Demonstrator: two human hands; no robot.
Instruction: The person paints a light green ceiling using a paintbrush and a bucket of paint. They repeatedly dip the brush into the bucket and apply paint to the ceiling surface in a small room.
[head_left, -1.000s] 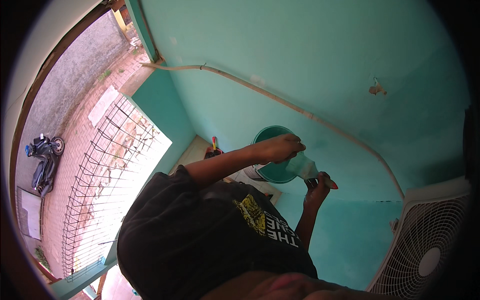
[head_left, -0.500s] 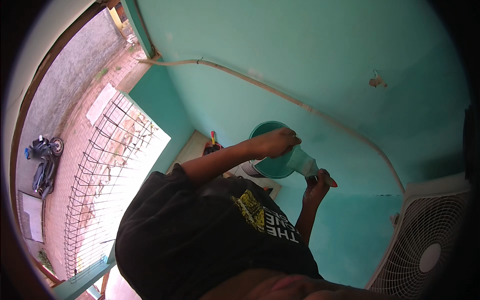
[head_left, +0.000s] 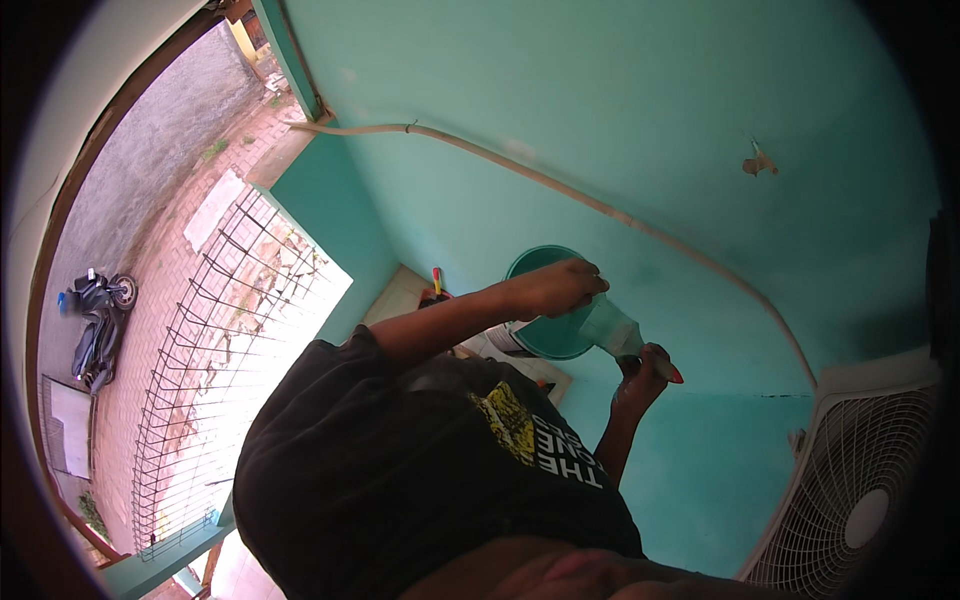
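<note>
A round bucket [head_left: 535, 258], teal inside with a pale label on its outer wall, is in front of me below my hands. My left hand [head_left: 555, 289] reaches across its opening, fingers pinched together beside the upper edge of a wide blade. What these fingers grip is hidden. That blade belongs to a putty knife [head_left: 610, 328] with a dark, red-ended handle. My right hand [head_left: 642, 376] is closed round the handle, to the right of the bucket. The blade overlaps the bucket's right rim and looks whitish-teal.
A teal wall [head_left: 470, 75] carries a sagging pale pipe [head_left: 560, 183]. An outdoor fan unit [head_left: 860, 500] stands at lower right. At left are a wire mesh [head_left: 215, 340] and a parked motorbike [head_left: 98, 335]. A red-and-yellow handled tool [head_left: 437, 282] lies beyond my left arm.
The whole view has shifted slightly, so the surroundings sit a little further right. Both hands keep their holds, and the putty knife stays over the bucket's right rim.
</note>
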